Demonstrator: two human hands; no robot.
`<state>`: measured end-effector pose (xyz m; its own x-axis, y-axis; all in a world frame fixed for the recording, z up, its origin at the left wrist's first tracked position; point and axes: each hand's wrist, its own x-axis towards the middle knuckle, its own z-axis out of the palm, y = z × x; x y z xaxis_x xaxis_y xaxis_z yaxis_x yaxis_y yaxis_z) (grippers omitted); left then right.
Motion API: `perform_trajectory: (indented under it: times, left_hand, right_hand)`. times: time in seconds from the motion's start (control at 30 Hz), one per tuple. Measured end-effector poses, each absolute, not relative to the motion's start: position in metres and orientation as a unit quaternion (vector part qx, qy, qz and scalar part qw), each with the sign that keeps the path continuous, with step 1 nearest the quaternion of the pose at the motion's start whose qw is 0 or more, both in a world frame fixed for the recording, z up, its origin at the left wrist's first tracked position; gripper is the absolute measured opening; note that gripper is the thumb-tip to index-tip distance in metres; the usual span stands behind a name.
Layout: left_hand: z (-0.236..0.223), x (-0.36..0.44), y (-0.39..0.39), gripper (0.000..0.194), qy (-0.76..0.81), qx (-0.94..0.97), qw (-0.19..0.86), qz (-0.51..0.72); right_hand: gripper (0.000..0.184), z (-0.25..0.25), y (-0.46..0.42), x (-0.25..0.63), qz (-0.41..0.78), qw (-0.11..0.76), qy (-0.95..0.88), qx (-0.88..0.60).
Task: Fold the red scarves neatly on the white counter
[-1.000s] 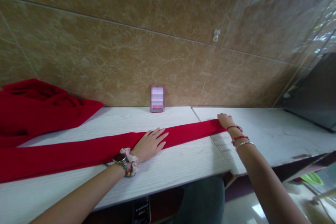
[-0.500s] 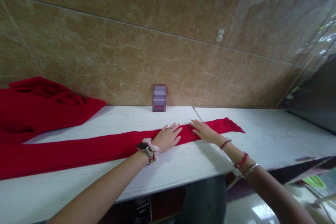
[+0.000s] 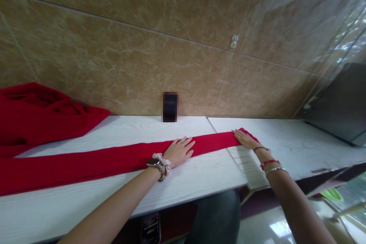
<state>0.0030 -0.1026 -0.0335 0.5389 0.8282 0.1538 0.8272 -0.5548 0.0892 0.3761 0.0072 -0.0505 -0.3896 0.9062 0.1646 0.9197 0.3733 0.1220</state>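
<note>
A long red scarf [image 3: 114, 158] lies flat in a folded strip across the white tabletop [image 3: 197, 177], with a fringed end at the right. Palm down on its middle rests my left hand [image 3: 178, 151], fingers spread. My right hand [image 3: 245, 138] presses flat on the scarf near the fringe, its fingers stretched out and covering part of that end. At the left, a bunched heap of red cloth [image 3: 48, 118] lies behind the strip; whether it is the same scarf I cannot tell.
A small dark, blurred-out upright object [image 3: 170, 106] stands against the brown marbled wall [image 3: 128, 65]. A dark grey box-like thing [image 3: 337, 103] is at the far right. Below the table edge are a phone [image 3: 151, 228] and a green basin [image 3: 332, 194].
My right hand has slid right along the scarf to its fringed end. The left hand stays on the middle of the strip. The view has shifted slightly.
</note>
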Motion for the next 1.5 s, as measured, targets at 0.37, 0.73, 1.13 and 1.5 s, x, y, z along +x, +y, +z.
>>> perform_trajectory:
  times: [0.37, 0.73, 1.13, 1.5]
  left_hand:
    - [-0.001, -0.084, -0.054, 0.052, 0.61, 0.792, 0.023, 0.026]
    - [-0.03, -0.19, -0.059, 0.053, 0.718, 0.696, 0.025, 0.002]
    - [-0.017, -0.2, -0.061, 0.056, 0.646, 0.763, 0.037, 0.003]
    - [-0.025, -0.217, -0.063, 0.05, 0.625, 0.78, 0.022, -0.005]
  right_hand:
    - [0.047, -0.012, 0.036, 0.238, -0.13, 0.077, -0.86, -0.487]
    - [0.053, -0.019, 0.031, 0.057, -0.089, 0.093, -0.849, -0.513]
    - [0.056, -0.01, 0.02, 0.071, -0.109, 0.091, -0.868, -0.476]
    - [0.054, -0.009, 0.014, 0.086, -0.098, 0.045, -0.858, -0.502]
